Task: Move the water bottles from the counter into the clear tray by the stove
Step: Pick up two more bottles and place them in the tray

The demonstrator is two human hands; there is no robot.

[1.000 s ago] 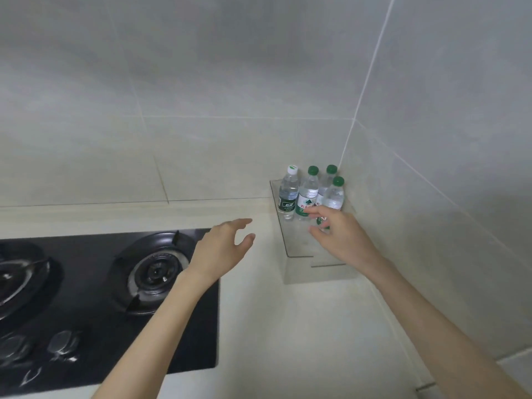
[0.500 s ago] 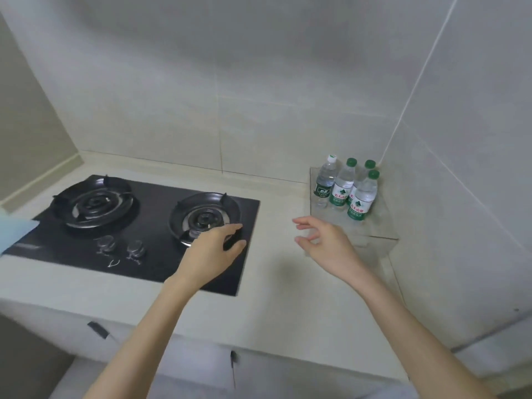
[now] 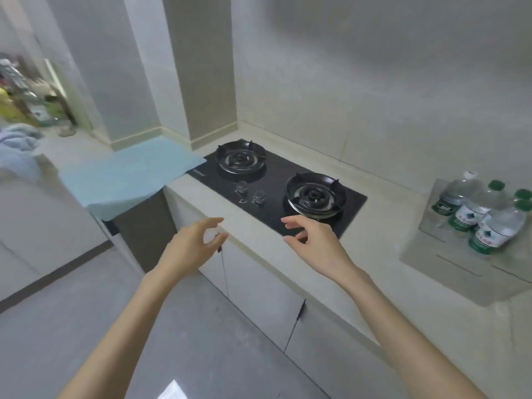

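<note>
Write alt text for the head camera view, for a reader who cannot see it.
Four water bottles stand together in a clear tray on a pale counter, right of a black two-burner stove. A person's empty, open left hand and right hand hover near the counter's front edge, away from the tray.

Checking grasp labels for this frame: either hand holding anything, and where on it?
Nothing held. Left hand and right hand are both open and empty, near the stove. The water bottles stand untouched in the clear tray.
</note>
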